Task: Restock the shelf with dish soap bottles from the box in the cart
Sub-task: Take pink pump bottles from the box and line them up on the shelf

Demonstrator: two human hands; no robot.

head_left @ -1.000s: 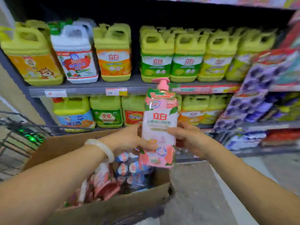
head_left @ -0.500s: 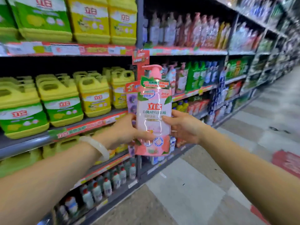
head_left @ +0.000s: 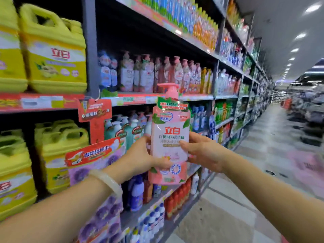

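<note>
I hold a pink pump-top dish soap bottle (head_left: pixel 170 130) upright in front of me with both hands. My left hand (head_left: pixel 140 156) grips its lower left side, thumb across the front. My right hand (head_left: pixel 201 151) grips its right side. A row of similar pink and white pump bottles (head_left: pixel 157 74) stands on the shelf (head_left: pixel 192 97) just above and behind the bottle. The box and the cart are out of view.
Yellow detergent jugs (head_left: pixel 56 55) fill the shelves to the left. Red promo tags (head_left: pixel 95 111) hang from the upright post. Green and blue bottles (head_left: pixel 126 130) line the shelf behind my left hand. The tiled aisle (head_left: pixel 245 190) runs away on the right.
My view has swung right and up, from the box in the cart to the shelves of pump bottles. The bottle stays in both hands and has risen toward the pink-bottle shelf.
</note>
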